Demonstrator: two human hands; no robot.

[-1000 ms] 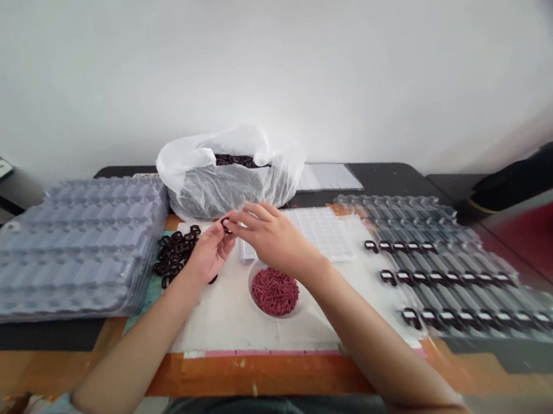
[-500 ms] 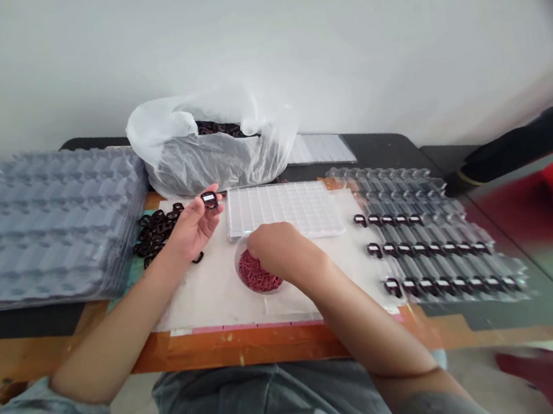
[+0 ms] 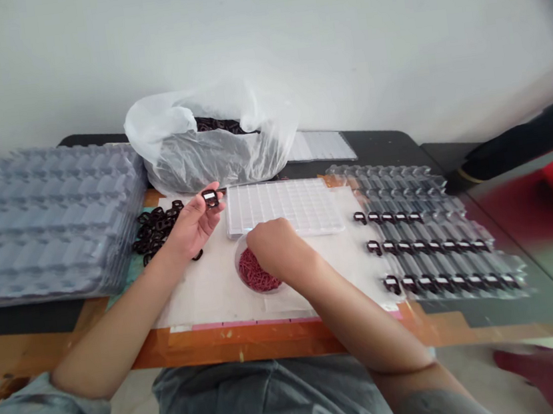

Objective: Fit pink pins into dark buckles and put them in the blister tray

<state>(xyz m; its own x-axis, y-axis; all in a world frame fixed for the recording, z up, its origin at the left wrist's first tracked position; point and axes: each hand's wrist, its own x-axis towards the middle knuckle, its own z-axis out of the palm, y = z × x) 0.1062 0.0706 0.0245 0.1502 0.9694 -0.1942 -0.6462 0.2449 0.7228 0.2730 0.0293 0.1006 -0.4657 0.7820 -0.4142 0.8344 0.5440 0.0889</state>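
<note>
My left hand (image 3: 191,225) pinches a small black plastic part (image 3: 209,198) with a white face, held up above the white mat (image 3: 207,296). Just left of that hand lies a pile of black parts (image 3: 155,226). My right hand (image 3: 272,251) curls down into a small round dish of red pieces (image 3: 252,277), fingertips hidden among them. Behind the dish lies a clear gridded tray (image 3: 286,206).
A white plastic bag (image 3: 209,148) of black parts stands at the back. Stacked clear blister trays (image 3: 46,222) fill the left. On the right a blister tray (image 3: 436,241) holds three rows of finished black parts. The orange table edge (image 3: 252,341) runs near my body.
My right hand left the black part and dropped into the red dish. My left hand kept the part raised. The view shifted down and right, then held nearly still.
</note>
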